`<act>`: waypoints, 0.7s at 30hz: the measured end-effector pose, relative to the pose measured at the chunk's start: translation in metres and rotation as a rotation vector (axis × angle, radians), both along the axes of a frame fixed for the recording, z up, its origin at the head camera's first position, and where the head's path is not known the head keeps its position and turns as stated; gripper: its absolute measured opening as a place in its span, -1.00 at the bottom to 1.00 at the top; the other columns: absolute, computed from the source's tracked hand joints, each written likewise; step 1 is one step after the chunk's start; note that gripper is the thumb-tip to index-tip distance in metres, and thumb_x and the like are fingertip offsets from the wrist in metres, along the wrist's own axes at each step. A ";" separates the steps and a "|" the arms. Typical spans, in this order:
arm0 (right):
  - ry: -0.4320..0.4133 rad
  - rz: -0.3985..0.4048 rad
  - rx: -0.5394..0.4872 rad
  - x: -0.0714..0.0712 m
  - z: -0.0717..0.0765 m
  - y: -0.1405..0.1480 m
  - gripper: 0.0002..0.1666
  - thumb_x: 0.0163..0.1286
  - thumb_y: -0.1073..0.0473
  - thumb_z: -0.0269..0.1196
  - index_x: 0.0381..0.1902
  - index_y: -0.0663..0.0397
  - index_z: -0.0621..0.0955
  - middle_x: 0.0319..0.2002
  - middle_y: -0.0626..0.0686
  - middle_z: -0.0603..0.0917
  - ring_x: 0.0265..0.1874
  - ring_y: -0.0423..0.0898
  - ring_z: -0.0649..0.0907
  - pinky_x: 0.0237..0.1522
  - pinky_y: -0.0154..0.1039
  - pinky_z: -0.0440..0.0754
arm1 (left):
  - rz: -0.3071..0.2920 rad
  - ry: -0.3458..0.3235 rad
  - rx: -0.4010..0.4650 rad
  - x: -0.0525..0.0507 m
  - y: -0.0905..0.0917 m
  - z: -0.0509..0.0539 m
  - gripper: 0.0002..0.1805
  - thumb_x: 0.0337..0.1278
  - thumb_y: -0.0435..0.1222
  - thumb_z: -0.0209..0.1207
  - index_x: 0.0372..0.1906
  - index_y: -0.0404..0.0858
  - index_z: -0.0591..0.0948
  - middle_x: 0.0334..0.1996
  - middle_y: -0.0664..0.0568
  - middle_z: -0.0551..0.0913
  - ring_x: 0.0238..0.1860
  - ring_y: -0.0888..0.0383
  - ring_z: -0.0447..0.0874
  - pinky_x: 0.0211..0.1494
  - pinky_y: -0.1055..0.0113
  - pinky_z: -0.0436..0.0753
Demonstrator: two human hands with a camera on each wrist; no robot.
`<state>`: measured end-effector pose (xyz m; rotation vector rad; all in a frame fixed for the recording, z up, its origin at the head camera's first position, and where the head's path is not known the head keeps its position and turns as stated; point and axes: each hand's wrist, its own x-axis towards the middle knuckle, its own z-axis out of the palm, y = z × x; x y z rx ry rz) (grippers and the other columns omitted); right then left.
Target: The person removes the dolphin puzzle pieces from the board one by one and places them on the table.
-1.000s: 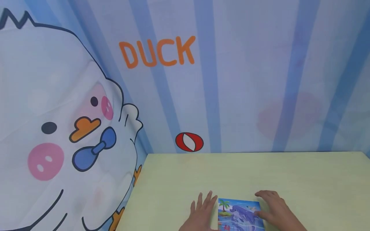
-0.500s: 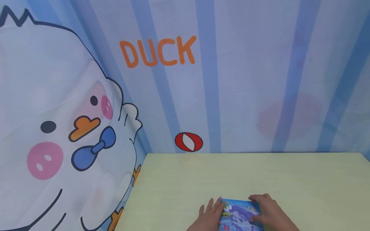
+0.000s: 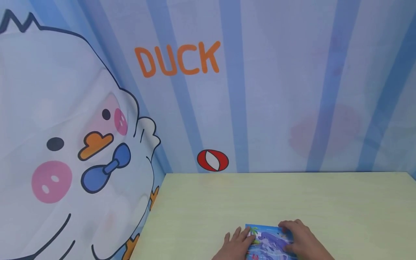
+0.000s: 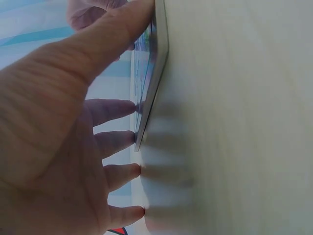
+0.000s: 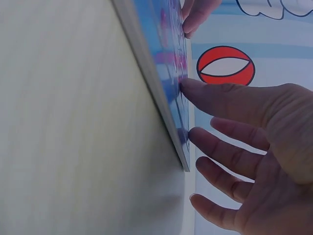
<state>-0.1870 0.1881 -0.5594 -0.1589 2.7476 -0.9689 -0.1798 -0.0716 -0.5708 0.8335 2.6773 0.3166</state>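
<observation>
A flat jigsaw puzzle [image 3: 269, 242] with a purple dolphin, blue water and a palm tree lies at the table's front, its lower part cut off by the frame. My left hand [image 3: 234, 246] rests on its left side; in the left wrist view the thumb [image 4: 110, 36] lies along the near part and two straight fingertips touch the surface. From the right, my right hand [image 3: 303, 240] touches the puzzle. Its thumb [image 5: 215, 98] and index finger [image 5: 225, 149] meet the top face in the right wrist view, while the other fingers stay off it, loosely bent.
The pale table [image 3: 357, 209] extends behind and to both sides of the puzzle. A striped blue cloth [image 3: 269, 90] with the word DUCK hangs along its back edge. On the left, a large white duck print [image 3: 107, 216] stands beside the table.
My left hand has moved right, from beside the puzzle onto its upper left part. The right hand has shifted a little left, its fingers now over the puzzle's upper right corner.
</observation>
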 end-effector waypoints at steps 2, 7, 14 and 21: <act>0.017 0.001 -0.001 0.002 -0.001 0.000 -0.36 -0.06 0.31 0.59 0.05 0.14 0.67 -0.22 -0.12 0.61 -0.14 -0.03 0.53 0.05 0.18 0.53 | -0.003 0.003 0.000 0.001 0.000 0.000 -0.15 0.21 0.37 0.11 0.50 0.07 0.34 0.55 0.14 0.21 0.53 -0.03 0.16 0.34 -0.23 0.34; 0.047 0.025 0.016 0.004 -0.002 -0.001 -0.42 -0.07 0.33 0.58 -0.01 0.13 0.70 -0.18 -0.09 0.62 -0.10 0.01 0.53 0.08 0.20 0.51 | -0.006 0.002 -0.012 0.001 0.001 0.000 -0.19 0.26 0.30 0.13 0.51 0.05 0.34 0.54 0.13 0.22 0.53 -0.02 0.16 0.36 -0.18 0.34; 0.088 0.090 0.038 0.002 -0.001 -0.001 -0.51 -0.02 0.33 0.56 -0.06 0.18 0.73 -0.14 -0.07 0.57 -0.11 0.01 0.48 0.01 0.15 0.48 | -0.002 0.009 -0.029 0.000 0.003 0.002 -0.24 0.29 0.21 0.18 0.50 0.05 0.34 0.54 0.13 0.23 0.53 -0.02 0.16 0.37 -0.18 0.33; 0.225 0.169 0.069 0.005 -0.007 0.002 -0.44 -0.04 0.28 0.58 -0.02 0.23 0.69 -0.16 -0.04 0.54 -0.16 -0.01 0.44 -0.11 0.04 0.44 | -0.024 -0.002 -0.005 0.002 0.000 0.002 -0.08 0.08 0.33 0.26 0.54 0.19 0.27 0.56 0.09 0.19 0.54 -0.06 0.11 0.36 -0.22 0.31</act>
